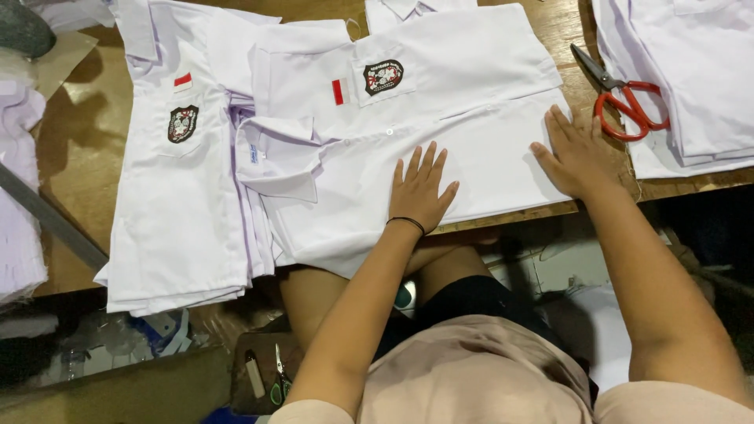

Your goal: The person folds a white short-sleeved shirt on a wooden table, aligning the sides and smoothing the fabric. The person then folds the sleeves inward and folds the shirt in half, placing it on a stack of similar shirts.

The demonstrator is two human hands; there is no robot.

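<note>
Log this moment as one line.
left hand: flat on white shirt | right hand: flat on shirt's edge | red scissors: beside right hand | shirt stack: left

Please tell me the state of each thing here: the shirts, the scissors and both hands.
Middle shirt: flat on the wooden table, being folded.
Left hand: open, palm pressed on that shirt.
Right hand: open, flat on the shirt's edge.
Shirt stack: folded, piled.
Red scissors: closed, lying on the table.
</note>
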